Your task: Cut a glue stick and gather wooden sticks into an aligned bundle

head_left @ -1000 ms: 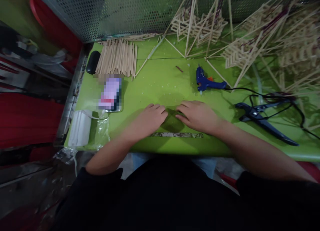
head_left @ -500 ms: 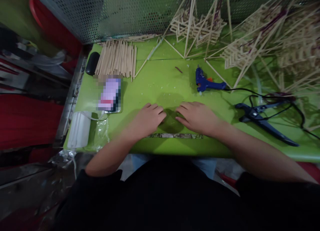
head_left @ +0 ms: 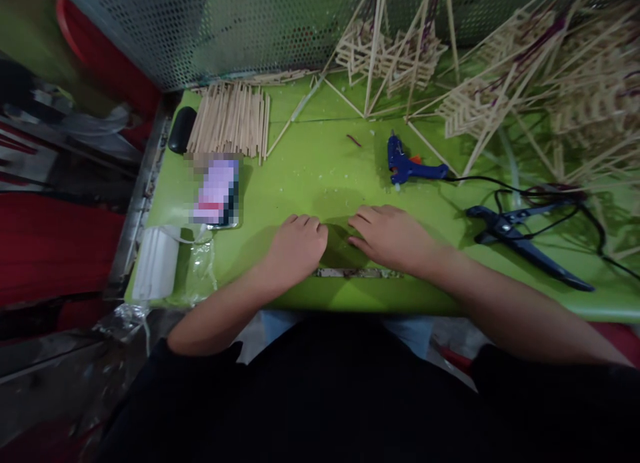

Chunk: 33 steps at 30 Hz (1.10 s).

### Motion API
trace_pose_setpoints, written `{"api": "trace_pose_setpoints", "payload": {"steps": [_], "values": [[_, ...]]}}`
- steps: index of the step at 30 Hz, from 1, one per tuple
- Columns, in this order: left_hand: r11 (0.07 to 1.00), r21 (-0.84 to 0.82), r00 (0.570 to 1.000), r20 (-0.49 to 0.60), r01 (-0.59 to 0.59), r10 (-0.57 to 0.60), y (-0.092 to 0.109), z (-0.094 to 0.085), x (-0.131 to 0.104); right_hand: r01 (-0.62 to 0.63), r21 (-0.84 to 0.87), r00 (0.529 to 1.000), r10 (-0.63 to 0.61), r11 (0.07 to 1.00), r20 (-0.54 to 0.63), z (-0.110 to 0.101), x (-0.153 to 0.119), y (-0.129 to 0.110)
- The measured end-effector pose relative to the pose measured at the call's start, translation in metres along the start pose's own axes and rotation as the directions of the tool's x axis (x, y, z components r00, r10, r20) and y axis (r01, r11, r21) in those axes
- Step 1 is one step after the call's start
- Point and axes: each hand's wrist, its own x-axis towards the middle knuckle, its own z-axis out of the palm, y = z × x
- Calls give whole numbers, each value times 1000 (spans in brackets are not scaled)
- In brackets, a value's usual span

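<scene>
My left hand (head_left: 300, 249) rests near the front edge of the green table (head_left: 310, 169), fingers curled under into a loose fist; no object shows in it. Just to its right, my right hand (head_left: 387, 236) lies on the table with fingers bent and the thumb a little apart, holding nothing. Between them is a narrow gap of shaded tabletop. Beyond my right hand lies a blue glue gun (head_left: 415, 166), its nozzle toward the back. Dark-handled cutting pliers (head_left: 520, 239) lie farther right, crossed by a black cord (head_left: 597, 229).
Thin wooden sticks (head_left: 230, 121) are piled at back left beside a black rounded case (head_left: 183, 129). A blurred-out phone (head_left: 216, 191) and a white block-shaped object (head_left: 156, 263) lie at left. Stick frameworks (head_left: 475, 109) fill the back right. A perforated metal panel (head_left: 260, 29) stands behind.
My left hand's fingers have curled in more, and the hand has shifted slightly. My right hand has stayed nearly in place. The whole view has shifted a little; the tools lie unmoved.
</scene>
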Motion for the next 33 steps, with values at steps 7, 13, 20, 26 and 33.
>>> {"api": "trace_pose_setpoints", "payload": {"steps": [7,13,20,26,33], "values": [[999,18,993,107,38,-40,9,-12,1,-1,-10,1000,1,1000,7,-3,-1,-3],[1000,15,1000,26,6,-6,3,3,-1,0,-17,1000,0,1000,-11,0,-2,-3],[1000,23,1000,-30,9,-9,2,1,-7,-3,4,1000,3,1000,-23,-1,-2,-2],[997,74,999,52,-6,2,7,-5,-6,10,1,1000,-10,1000,-21,0,-1,-2],[995,87,999,36,-38,35,7,-5,-6,7,-22,999,-8,1000,-31,0,-1,-2]]}}
